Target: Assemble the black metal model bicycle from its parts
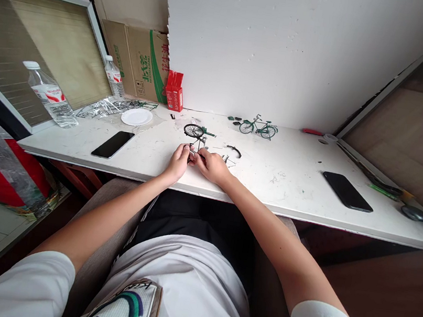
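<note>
Near the front edge of the table, my left hand and my right hand meet with fingers pinched around a small dark model bicycle. Its spoked wheel points away from me, and thin frame parts run back between my fingertips. What lies right inside the fingers is mostly hidden. A loose curved black piece rests just beyond my right hand, with small bits by its knuckles. Farther back stands a whole green model bicycle, upright on its wheels. Several small dark green pieces lie beside it.
On the left are a white plate, parts in plastic wrap, two water bottles and a phone. A red box stands before a carton. Another black phone and a mouse lie right.
</note>
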`<state>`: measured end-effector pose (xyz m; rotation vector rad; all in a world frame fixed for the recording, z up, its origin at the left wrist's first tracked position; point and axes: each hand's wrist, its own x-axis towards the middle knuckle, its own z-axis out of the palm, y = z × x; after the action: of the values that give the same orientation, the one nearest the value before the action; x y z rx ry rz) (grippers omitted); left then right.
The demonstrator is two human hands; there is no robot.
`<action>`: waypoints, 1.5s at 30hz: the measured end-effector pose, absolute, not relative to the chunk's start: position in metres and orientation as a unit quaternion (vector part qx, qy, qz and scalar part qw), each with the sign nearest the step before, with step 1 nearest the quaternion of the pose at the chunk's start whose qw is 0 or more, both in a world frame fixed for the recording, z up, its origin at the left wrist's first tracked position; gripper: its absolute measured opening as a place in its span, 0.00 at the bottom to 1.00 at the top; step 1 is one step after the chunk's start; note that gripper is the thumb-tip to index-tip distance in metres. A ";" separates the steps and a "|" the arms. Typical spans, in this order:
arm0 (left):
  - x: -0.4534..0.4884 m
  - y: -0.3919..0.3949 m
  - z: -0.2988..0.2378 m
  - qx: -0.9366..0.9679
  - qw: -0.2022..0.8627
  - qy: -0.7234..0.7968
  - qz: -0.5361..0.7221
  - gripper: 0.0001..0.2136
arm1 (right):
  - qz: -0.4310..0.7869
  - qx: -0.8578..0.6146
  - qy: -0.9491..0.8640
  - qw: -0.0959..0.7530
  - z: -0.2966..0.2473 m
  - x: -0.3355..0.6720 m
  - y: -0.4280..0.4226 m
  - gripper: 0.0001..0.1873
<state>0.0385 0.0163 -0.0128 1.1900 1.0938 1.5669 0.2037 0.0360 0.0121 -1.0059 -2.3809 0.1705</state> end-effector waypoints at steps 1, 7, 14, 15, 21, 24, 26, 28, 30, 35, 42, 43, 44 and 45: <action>0.039 0.016 -0.012 0.477 0.431 0.438 0.628 0.15 | 0.063 -0.372 -0.885 0.274 0.012 0.204 0.036 0.17; 0.039 0.016 -0.012 0.479 0.427 0.440 0.628 0.15 | 0.060 -0.374 -0.885 0.272 0.011 0.204 0.036 0.17; 0.038 0.017 -0.014 0.481 0.427 0.437 0.628 0.15 | 0.058 -0.374 -0.884 0.274 0.012 0.203 0.036 0.17; 0.038 0.017 -0.014 0.482 0.427 0.438 0.628 0.15 | 0.060 -0.374 -0.884 0.273 0.012 0.203 0.036 0.17; 0.037 0.018 -0.015 0.485 0.422 0.440 0.627 0.15 | 0.061 -0.372 -0.884 0.277 0.012 0.204 0.036 0.17; 0.038 0.017 -0.013 0.487 0.422 0.439 0.626 0.14 | 0.059 -0.373 -0.883 0.279 0.011 0.204 0.036 0.17; 0.038 0.016 -0.012 0.487 0.421 0.441 0.626 0.14 | 0.061 -0.372 -0.884 0.277 0.011 0.204 0.036 0.17; 0.038 0.015 -0.011 0.487 0.419 0.443 0.626 0.15 | 0.063 -0.371 -0.885 0.275 0.011 0.204 0.036 0.17; 0.038 0.015 -0.011 0.488 0.419 0.442 0.626 0.15 | 0.063 -0.369 -0.886 0.274 0.011 0.204 0.036 0.17; 0.038 0.015 -0.012 0.487 0.420 0.443 0.625 0.15 | 0.060 -0.369 -0.886 0.272 0.012 0.204 0.036 0.17; 0.038 0.017 -0.013 0.485 0.419 0.445 0.625 0.15 | 0.057 -0.368 -0.886 0.275 0.011 0.204 0.036 0.17; 0.038 0.017 -0.014 0.485 0.419 0.445 0.625 0.15 | 0.055 -0.368 -0.886 0.276 0.011 0.204 0.036 0.17; 0.038 0.017 -0.014 0.486 0.419 0.445 0.625 0.15 | 0.055 -0.368 -0.886 0.276 0.011 0.204 0.036 0.16; 0.038 0.017 -0.014 0.486 0.419 0.445 0.625 0.15 | 0.055 -0.368 -0.886 0.275 0.012 0.204 0.036 0.16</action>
<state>0.0380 0.0171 -0.0136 1.2179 1.1168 1.5670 0.2040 0.0357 0.0116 -0.9901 -2.3826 0.1474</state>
